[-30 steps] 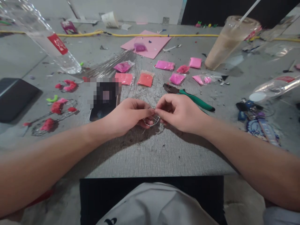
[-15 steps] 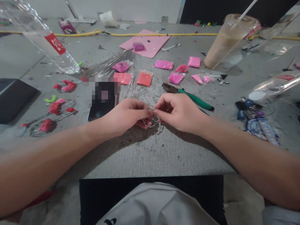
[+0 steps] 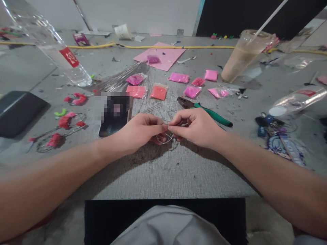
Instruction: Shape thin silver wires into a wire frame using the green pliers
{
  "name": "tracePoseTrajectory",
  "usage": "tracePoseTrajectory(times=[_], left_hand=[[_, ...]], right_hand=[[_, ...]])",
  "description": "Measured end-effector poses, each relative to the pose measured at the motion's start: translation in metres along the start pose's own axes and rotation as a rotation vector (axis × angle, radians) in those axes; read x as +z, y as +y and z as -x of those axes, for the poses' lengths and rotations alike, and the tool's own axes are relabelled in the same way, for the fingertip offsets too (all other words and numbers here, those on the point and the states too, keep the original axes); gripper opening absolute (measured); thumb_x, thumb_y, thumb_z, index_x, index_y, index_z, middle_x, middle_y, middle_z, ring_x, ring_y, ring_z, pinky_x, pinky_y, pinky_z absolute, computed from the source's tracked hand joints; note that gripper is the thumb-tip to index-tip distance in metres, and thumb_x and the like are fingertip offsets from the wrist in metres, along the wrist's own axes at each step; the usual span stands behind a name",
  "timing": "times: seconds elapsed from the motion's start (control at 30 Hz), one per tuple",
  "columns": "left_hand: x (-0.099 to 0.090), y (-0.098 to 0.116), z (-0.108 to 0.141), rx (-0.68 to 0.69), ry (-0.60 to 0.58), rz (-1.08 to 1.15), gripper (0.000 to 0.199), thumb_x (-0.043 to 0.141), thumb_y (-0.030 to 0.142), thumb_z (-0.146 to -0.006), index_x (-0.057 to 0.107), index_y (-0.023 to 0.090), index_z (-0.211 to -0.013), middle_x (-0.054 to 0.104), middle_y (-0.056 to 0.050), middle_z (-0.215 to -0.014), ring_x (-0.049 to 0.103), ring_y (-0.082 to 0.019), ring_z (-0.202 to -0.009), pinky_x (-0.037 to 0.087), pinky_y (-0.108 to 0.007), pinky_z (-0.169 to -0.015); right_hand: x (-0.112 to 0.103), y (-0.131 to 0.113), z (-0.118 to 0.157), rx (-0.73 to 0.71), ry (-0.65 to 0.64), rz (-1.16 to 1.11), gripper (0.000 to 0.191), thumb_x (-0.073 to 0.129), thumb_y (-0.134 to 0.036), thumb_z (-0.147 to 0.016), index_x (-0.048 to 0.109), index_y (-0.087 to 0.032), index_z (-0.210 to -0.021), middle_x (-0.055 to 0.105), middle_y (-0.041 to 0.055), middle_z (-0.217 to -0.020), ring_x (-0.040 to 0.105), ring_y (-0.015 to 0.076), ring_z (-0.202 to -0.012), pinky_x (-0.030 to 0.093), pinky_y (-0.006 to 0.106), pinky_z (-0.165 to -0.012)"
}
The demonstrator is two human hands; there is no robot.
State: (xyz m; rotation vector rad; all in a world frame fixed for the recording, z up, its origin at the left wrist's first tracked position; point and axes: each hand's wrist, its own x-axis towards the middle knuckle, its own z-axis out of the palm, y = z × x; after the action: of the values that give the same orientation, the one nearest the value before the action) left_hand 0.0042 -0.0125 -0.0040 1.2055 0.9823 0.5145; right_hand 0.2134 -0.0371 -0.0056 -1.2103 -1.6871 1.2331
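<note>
Between my hands is a small ring of twisted silvery wire (image 3: 166,139), held just above the grey table. My left hand (image 3: 145,131) is closed, thumb and forefinger pinching the wire from the left. My right hand (image 3: 192,126) pinches at the wire from the other side, its fingertips meeting those of the left. The fingers hide part of the ring. Pliers with green handles (image 3: 216,117) lie just beyond my right hand. Past my left hand lies a phone (image 3: 112,124), its screen partly blurred out.
Small bags of pink and orange clay (image 3: 158,92) lie beyond my hands, beside a bundle of thin wires (image 3: 120,79). Wire pieces with red clay (image 3: 63,121) lie left. A water bottle (image 3: 63,54), an iced drink (image 3: 237,63) and keys (image 3: 270,120) stand or lie around.
The whole scene sits slightly lower in view, as the camera has tilted up a little. My fingertips have drawn closer together over the wire ring; both hands keep their pinch.
</note>
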Motion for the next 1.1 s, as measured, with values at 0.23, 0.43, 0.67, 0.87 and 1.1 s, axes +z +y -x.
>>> tracePoseTrajectory(times=[0.23,0.43,0.67,0.87,1.1], left_hand=[[0.0013,-0.0011,-0.0001,0.056,-0.026,-0.008,0.022,0.079,0.026,-0.092,0.073,0.015,-0.074,0.069,0.0,-0.07,0.063,-0.008,-0.065,0.049,-0.018,-0.06],[0.0023,-0.003,0.0018,0.104,-0.014,-0.087,0.02,0.077,0.028,-0.094,0.074,0.015,-0.078,0.071,0.0,-0.071,0.062,-0.008,-0.063,0.048,-0.019,-0.059],[0.0018,-0.0069,0.0011,0.107,0.023,-0.158,0.019,0.079,0.032,-0.091,0.076,0.016,-0.08,0.074,-0.001,-0.073,0.067,-0.01,-0.068,0.052,-0.022,-0.064],[0.0027,-0.0051,0.0018,0.079,0.0,-0.088,0.019,0.076,0.028,-0.094,0.075,0.016,-0.079,0.074,-0.002,-0.072,0.069,-0.011,-0.068,0.053,-0.022,-0.065],[0.0039,-0.0011,0.0018,0.09,-0.056,0.031,0.017,0.071,0.023,-0.099,0.074,0.016,-0.085,0.071,0.0,-0.076,0.067,-0.008,-0.071,0.053,-0.018,-0.067]], right_hand=[[-0.0004,0.0006,-0.006,0.163,0.019,-0.266,0.022,0.09,-0.031,-0.077,0.072,-0.019,-0.079,0.069,-0.0012,-0.065,0.065,0.0142,-0.055,0.056,0.028,-0.05],[-0.0018,0.0069,-0.0071,0.178,0.003,-0.405,0.025,0.097,-0.029,-0.069,0.076,-0.018,-0.079,0.07,-0.0021,-0.069,0.063,0.0108,-0.063,0.053,0.026,-0.061],[0.0023,0.0079,-0.004,0.247,0.059,-0.387,0.029,0.1,-0.027,-0.062,0.076,-0.018,-0.078,0.07,-0.0002,-0.07,0.062,0.0134,-0.065,0.049,0.029,-0.062],[0.0062,0.0076,-0.003,0.242,0.119,-0.401,0.034,0.102,-0.022,-0.059,0.075,-0.018,-0.08,0.072,-0.0004,-0.075,0.065,0.0141,-0.069,0.053,0.031,-0.067],[0.0019,0.0003,-0.0028,0.216,0.101,-0.497,0.03,0.102,-0.021,-0.061,0.077,-0.02,-0.078,0.071,-0.001,-0.075,0.067,0.0134,-0.068,0.056,0.03,-0.069]])
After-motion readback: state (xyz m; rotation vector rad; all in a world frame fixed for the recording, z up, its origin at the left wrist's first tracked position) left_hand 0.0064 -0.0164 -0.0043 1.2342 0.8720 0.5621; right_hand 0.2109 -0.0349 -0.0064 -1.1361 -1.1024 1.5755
